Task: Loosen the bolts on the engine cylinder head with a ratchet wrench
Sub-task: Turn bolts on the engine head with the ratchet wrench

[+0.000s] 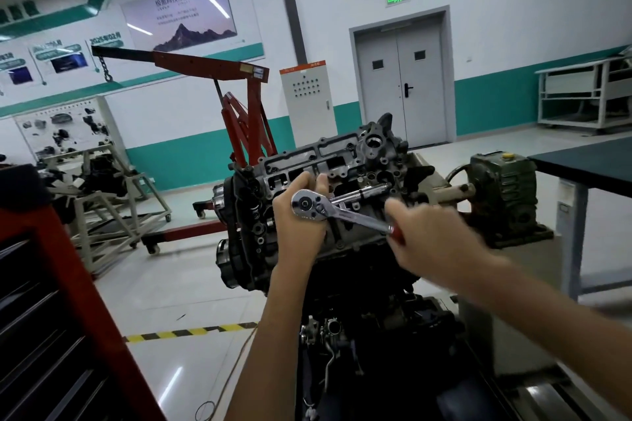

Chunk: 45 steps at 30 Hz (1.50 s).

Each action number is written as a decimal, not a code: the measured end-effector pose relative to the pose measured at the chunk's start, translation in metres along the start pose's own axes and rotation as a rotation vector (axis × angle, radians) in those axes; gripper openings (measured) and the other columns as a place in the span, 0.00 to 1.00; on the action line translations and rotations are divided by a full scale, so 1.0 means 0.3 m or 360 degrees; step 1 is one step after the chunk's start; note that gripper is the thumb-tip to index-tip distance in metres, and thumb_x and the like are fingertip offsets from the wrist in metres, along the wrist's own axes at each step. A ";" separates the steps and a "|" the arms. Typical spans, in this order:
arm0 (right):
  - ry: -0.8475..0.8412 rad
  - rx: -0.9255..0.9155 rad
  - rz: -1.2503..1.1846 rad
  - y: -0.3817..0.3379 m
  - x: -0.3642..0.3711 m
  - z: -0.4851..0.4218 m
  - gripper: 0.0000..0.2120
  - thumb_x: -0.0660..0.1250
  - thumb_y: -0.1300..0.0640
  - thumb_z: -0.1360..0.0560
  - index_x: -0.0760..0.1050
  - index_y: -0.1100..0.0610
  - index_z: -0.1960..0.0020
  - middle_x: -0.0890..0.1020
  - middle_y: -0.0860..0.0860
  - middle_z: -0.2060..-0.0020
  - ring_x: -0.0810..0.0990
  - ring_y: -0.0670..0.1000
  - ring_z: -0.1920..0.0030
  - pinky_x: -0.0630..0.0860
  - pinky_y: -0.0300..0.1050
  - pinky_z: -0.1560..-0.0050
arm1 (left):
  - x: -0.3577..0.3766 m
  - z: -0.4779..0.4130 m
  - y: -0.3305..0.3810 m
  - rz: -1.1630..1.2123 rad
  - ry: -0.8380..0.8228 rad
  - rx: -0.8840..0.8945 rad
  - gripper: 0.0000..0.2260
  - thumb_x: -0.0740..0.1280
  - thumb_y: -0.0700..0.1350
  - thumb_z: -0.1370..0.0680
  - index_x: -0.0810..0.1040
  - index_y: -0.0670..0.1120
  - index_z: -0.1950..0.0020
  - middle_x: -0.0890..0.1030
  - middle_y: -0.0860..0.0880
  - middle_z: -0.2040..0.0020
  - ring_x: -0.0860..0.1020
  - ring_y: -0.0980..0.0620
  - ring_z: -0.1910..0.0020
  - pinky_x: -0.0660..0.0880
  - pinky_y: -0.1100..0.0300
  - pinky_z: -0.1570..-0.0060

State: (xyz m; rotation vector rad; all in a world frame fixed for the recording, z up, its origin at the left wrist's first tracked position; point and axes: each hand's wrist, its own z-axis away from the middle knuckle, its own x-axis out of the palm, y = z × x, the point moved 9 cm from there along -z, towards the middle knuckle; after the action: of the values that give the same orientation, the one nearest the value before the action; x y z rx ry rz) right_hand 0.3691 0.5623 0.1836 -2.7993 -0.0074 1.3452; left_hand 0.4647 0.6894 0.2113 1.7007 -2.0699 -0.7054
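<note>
Over the cylinder head (342,155), left fingers (322,183) cupping ratchet wrench (355,215), right fingers (398,210) gripping its red handle (396,234)

We face the engine (342,161) at twelve o'clock. The wrench (328,210) lies across its near side, its head in our left hand (301,219) and its handle running toward four o'clock into our right hand (424,232). Behind the engine stand the hoist (239,106) at eleven o'clock and the door (402,85) at one, while the tool chest (51,301) sits near us at eight, the gearbox (499,195) beside the engine at three, and the table (588,161) beyond it.

Left grip (294,232), right grip (424,232): curled
</note>
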 end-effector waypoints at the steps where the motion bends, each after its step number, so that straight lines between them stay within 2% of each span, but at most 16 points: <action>1: 0.0015 0.0111 -0.0159 -0.019 0.042 0.040 0.06 0.60 0.54 0.25 0.63 0.53 0.55 0.68 0.44 0.73 0.71 0.46 0.73 0.67 0.36 0.73 | 0.007 0.002 0.010 0.0019 0.0049 0.0012 0.19 0.63 0.38 0.19 0.63 0.48 0.68 0.65 0.56 0.74 0.61 0.60 0.74 0.60 0.68 0.72; 4: 0.0009 0.0345 -0.0829 -0.113 0.164 0.127 0.10 0.61 0.57 0.26 0.61 0.49 0.61 0.71 0.48 0.73 0.73 0.49 0.74 0.71 0.43 0.72 | 0.060 -0.013 0.032 0.0042 -0.0009 0.0016 0.17 0.61 0.37 0.19 0.67 0.43 0.68 0.66 0.56 0.71 0.63 0.59 0.71 0.64 0.66 0.67; 7: 0.0051 0.0368 -0.0974 -0.137 0.188 0.138 0.14 0.62 0.57 0.27 0.57 0.48 0.66 0.66 0.47 0.76 0.66 0.47 0.77 0.64 0.42 0.72 | 0.068 -0.023 0.026 -0.0009 -0.0152 0.0046 0.16 0.61 0.37 0.19 0.66 0.40 0.68 0.65 0.54 0.70 0.63 0.58 0.70 0.63 0.64 0.67; 10: -0.0078 0.0069 -0.0575 -0.086 0.114 0.084 0.10 0.61 0.55 0.28 0.59 0.49 0.61 0.66 0.45 0.75 0.71 0.51 0.74 0.66 0.42 0.70 | 0.035 -0.022 0.008 -0.0109 -0.0283 0.0076 0.17 0.61 0.38 0.19 0.65 0.37 0.67 0.64 0.55 0.72 0.61 0.61 0.73 0.59 0.65 0.72; 13: -0.0248 -0.0323 -0.0088 -0.010 0.005 -0.031 0.09 0.61 0.56 0.26 0.61 0.48 0.58 0.68 0.43 0.74 0.71 0.42 0.75 0.66 0.34 0.73 | 0.024 -0.025 0.010 -0.0161 -0.0371 0.0053 0.19 0.62 0.37 0.19 0.65 0.46 0.69 0.65 0.57 0.73 0.62 0.61 0.73 0.59 0.66 0.71; 16: -0.0031 -0.0485 0.0406 0.053 -0.156 -0.159 0.05 0.63 0.56 0.27 0.66 0.52 0.54 0.66 0.43 0.74 0.67 0.42 0.75 0.63 0.35 0.72 | 0.054 -0.031 0.042 -0.0229 -0.0500 0.0124 0.20 0.63 0.34 0.22 0.66 0.51 0.71 0.68 0.59 0.75 0.64 0.62 0.73 0.60 0.68 0.70; 18: 0.0029 -0.0424 0.0463 0.069 -0.189 -0.186 0.06 0.63 0.58 0.28 0.67 0.54 0.53 0.65 0.43 0.75 0.66 0.43 0.74 0.66 0.39 0.69 | 0.063 -0.030 0.051 -0.0235 -0.0479 0.0167 0.20 0.63 0.35 0.22 0.67 0.52 0.71 0.68 0.58 0.75 0.64 0.62 0.74 0.60 0.66 0.69; 21: -0.0027 -0.0215 0.0249 0.055 -0.097 -0.108 0.07 0.62 0.58 0.27 0.63 0.52 0.57 0.68 0.44 0.73 0.68 0.42 0.73 0.66 0.36 0.69 | 0.030 -0.014 0.035 -0.0175 -0.0162 0.0137 0.19 0.63 0.40 0.20 0.63 0.49 0.69 0.63 0.55 0.73 0.61 0.58 0.72 0.60 0.56 0.70; 25: -0.0002 0.0101 -0.0341 -0.008 0.055 0.035 0.10 0.61 0.58 0.26 0.60 0.51 0.59 0.68 0.44 0.73 0.69 0.43 0.75 0.63 0.31 0.76 | 0.010 0.002 0.028 -0.0098 0.0228 0.0093 0.18 0.64 0.40 0.20 0.64 0.50 0.68 0.64 0.56 0.75 0.62 0.60 0.75 0.61 0.65 0.74; 28: -0.0021 0.0293 -0.0876 -0.094 0.177 0.114 0.11 0.62 0.58 0.27 0.61 0.50 0.63 0.69 0.48 0.73 0.68 0.46 0.76 0.65 0.35 0.74 | 0.046 0.004 0.006 0.0049 0.0233 -0.0075 0.12 0.62 0.49 0.23 0.69 0.52 0.67 0.71 0.57 0.74 0.68 0.62 0.73 0.66 0.67 0.69; 30: 0.0012 0.0344 -0.1035 -0.113 0.203 0.134 0.13 0.62 0.59 0.28 0.60 0.50 0.65 0.69 0.49 0.75 0.67 0.45 0.78 0.63 0.34 0.75 | 0.064 0.001 -0.001 0.0110 0.0139 -0.0106 0.11 0.61 0.51 0.25 0.69 0.52 0.68 0.71 0.58 0.75 0.67 0.62 0.72 0.66 0.66 0.67; 34: -0.0130 0.0040 -0.0597 -0.055 0.120 0.071 0.06 0.61 0.58 0.27 0.63 0.53 0.59 0.68 0.47 0.74 0.68 0.48 0.76 0.65 0.38 0.74 | 0.036 -0.011 0.017 -0.0113 -0.0063 0.0103 0.18 0.61 0.40 0.19 0.63 0.43 0.69 0.63 0.57 0.74 0.61 0.60 0.74 0.59 0.65 0.72; 36: -0.0208 -0.0234 -0.0193 -0.020 0.043 -0.005 0.02 0.60 0.57 0.26 0.67 0.55 0.56 0.69 0.44 0.73 0.69 0.42 0.76 0.63 0.33 0.76 | 0.010 -0.012 0.005 -0.0087 -0.0111 0.0052 0.19 0.61 0.38 0.19 0.63 0.45 0.69 0.64 0.57 0.75 0.61 0.61 0.74 0.59 0.66 0.72; 39: -0.0114 -0.0504 0.0375 0.027 -0.106 -0.146 0.05 0.62 0.56 0.27 0.67 0.55 0.53 0.67 0.43 0.73 0.65 0.39 0.75 0.58 0.32 0.74 | 0.012 -0.018 0.034 -0.0192 -0.0243 0.0104 0.17 0.62 0.37 0.20 0.64 0.46 0.68 0.63 0.57 0.73 0.61 0.59 0.72 0.58 0.61 0.70; 42: 0.0020 -0.0456 0.0558 0.055 -0.202 -0.218 0.07 0.64 0.59 0.28 0.67 0.56 0.52 0.65 0.44 0.74 0.62 0.40 0.74 0.59 0.36 0.72 | 0.045 -0.022 0.058 -0.0288 -0.0358 0.0196 0.11 0.63 0.33 0.24 0.71 0.44 0.65 0.69 0.53 0.72 0.65 0.60 0.72 0.62 0.63 0.69; 45: -0.0040 -0.0244 0.0311 0.043 -0.119 -0.129 0.06 0.62 0.58 0.27 0.64 0.53 0.55 0.69 0.45 0.72 0.69 0.45 0.73 0.67 0.37 0.71 | 0.014 -0.007 0.024 -0.0160 -0.0135 0.0088 0.17 0.63 0.39 0.20 0.65 0.43 0.68 0.64 0.50 0.73 0.61 0.57 0.72 0.60 0.60 0.69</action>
State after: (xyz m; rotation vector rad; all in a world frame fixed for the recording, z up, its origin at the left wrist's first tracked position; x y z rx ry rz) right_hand 0.3768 0.5477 0.2351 -2.9765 0.1737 1.4797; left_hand 0.4593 0.6861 0.2171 1.8464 -2.0906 -0.7703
